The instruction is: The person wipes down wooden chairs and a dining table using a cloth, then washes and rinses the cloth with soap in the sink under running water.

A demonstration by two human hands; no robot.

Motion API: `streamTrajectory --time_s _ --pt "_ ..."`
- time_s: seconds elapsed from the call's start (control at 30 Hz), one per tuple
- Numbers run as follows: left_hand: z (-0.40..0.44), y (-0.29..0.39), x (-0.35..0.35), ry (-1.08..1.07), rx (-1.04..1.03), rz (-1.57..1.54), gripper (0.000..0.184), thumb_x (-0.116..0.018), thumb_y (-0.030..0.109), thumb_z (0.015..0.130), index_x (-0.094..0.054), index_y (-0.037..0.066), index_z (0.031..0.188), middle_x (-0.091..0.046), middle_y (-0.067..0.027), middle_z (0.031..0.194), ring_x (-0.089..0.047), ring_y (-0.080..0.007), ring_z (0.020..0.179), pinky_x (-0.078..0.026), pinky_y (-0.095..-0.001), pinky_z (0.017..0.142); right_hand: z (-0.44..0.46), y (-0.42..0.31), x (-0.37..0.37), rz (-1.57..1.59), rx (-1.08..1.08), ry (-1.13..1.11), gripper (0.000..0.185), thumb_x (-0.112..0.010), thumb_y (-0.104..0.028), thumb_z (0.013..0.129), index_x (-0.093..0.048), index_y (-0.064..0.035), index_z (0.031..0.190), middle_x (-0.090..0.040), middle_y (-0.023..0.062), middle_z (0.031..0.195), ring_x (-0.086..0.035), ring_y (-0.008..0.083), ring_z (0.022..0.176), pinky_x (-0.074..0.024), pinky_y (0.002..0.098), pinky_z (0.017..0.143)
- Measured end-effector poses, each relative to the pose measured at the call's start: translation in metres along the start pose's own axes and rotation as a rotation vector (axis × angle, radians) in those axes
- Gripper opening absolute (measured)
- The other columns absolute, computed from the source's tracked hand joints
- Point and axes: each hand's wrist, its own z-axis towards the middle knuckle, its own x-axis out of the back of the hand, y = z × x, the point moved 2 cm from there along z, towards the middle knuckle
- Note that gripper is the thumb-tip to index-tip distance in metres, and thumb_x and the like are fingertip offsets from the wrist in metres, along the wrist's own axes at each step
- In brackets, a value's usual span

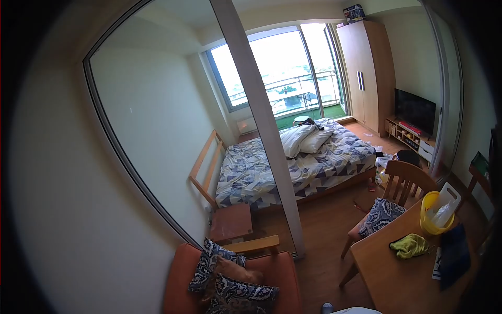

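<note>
Neither my left hand nor my right hand shows in the head view. Beyond a glass partition, a bed [334,167] has a patterned blue, grey and white sheet, with white pillows [316,141] heaped on it. At the lower right stands a wooden table [384,264]. On it lie a crumpled yellow-green cloth [410,246] and a dark blue cloth [455,256]. A yellow basket [430,226] on the table holds a white board [448,198] and a plastic bag.
An orange sofa [178,275] with patterned cushions [243,295] is at the bottom left. A wooden chair [410,180] stands beyond the table. The partition's metal post [261,120] rises mid-view. A wardrobe [366,78] and television [414,111] stand at the back right.
</note>
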Motion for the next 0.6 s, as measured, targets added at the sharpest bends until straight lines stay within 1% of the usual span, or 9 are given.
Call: streamTrajectory --time_s 0.2,0.43,0.5,0.53,0.57,0.6 --pt "0.005 0.02 0.001 -0.016 0.048 0.018 0.027 -0.055 0.025 0.083 -0.064 0.001 0.091 -0.063 -0.0199 0.08 -0.062 -0.0325 0.072 -0.048 -0.0396 0.065 0.004 0.014 0.023 -0.005 -0.053 -0.086 0.031 -0.064 -0.027 0.078 -0.064 -0.0025 0.097 -0.064 0.0092 0.091 -0.055 0.0157 0.082 -0.0458 0.0307 0.077" --pt "0.004 0.044 -0.005 -0.065 0.087 0.044 0.027 -0.055 0.024 0.083 -0.065 0.0 0.091 -0.064 -0.0195 0.079 -0.063 -0.0311 0.071 -0.048 -0.039 0.065 -0.002 0.047 0.044 0.012 -0.161 -0.305 0.033 -0.063 -0.029 0.079 -0.065 -0.0028 0.099 -0.064 0.0107 0.094 -0.055 0.0167 0.084 -0.0458 0.0311 0.079" --pt "0.006 0.051 -0.01 -0.099 0.078 0.066 0.027 -0.054 0.024 0.083 -0.065 0.0 0.091 -0.064 -0.0193 0.078 -0.063 -0.0306 0.07 -0.048 -0.0389 0.064 -0.004 0.057 0.048 0.056 -0.196 -0.436 0.033 -0.063 -0.029 0.079 -0.065 -0.0029 0.099 -0.064 0.0111 0.094 -0.055 0.0169 0.084 -0.0458 0.0312 0.079" --pt "0.008 0.055 -0.012 -0.117 0.073 0.093 0.027 -0.054 0.024 0.083 -0.065 0.0 0.091 -0.064 -0.0193 0.078 -0.063 -0.0304 0.07 -0.048 -0.0388 0.064 -0.004 0.062 0.049 0.112 -0.219 -0.545 0.034 -0.063 -0.03 0.079 -0.065 -0.0029 0.099 -0.064 0.0113 0.095 -0.055 0.017 0.084 -0.0458 0.0312 0.08" --pt "0.009 0.062 -0.014 -0.155 0.067 0.127 0.027 -0.054 0.024 0.084 -0.065 0.0 0.091 -0.064 -0.0192 0.078 -0.063 -0.0302 0.07 -0.048 -0.0387 0.064 0.002 0.061 0.049 0.186 -0.262 -0.735 0.034 -0.063 -0.03 0.079 -0.065 -0.003 0.1 -0.064 0.0115 0.095 -0.055 0.0172 0.085 -0.0458 0.0313 0.08" --pt "0.014 0.075 -0.013 -0.187 0.05 0.164 0.027 -0.054 0.024 0.084 -0.065 0.0 0.091 -0.064 -0.0192 0.077 -0.063 -0.03 0.07 -0.048 -0.0386 0.064 0.01 0.049 0.052 0.195 -0.28 -0.909 0.034 -0.063 -0.03 0.079 -0.065 -0.003 0.1 -0.064 0.0117 0.095 -0.055 0.0173 0.085 -0.0457 0.0313 0.08"
